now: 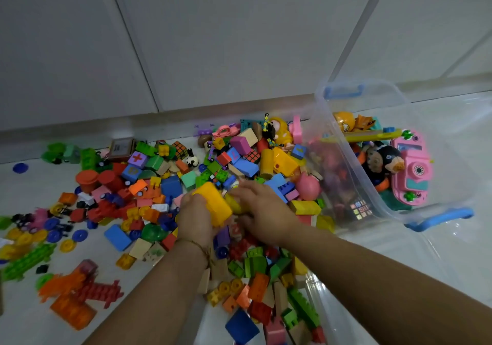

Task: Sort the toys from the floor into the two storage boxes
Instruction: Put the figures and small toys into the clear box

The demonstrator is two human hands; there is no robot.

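A large yellow block (213, 206) is gripped in the left hand (195, 216), fingers curled round it, over the toy pile (165, 184) on the floor (34, 184). At right, a pink toy camera (411, 168) and a dark plush (383, 160) are held in a clear storage box (343, 91). The right hand (263, 211) is laid palm-down beside the block; its grip cannot be told

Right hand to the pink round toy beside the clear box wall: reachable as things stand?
Probably yes. The pink round toy lies uncovered on top of the pile, just beyond the right hand and outside the clear box. Only low blocks lie between them. Whether that hand already holds something is unclear.
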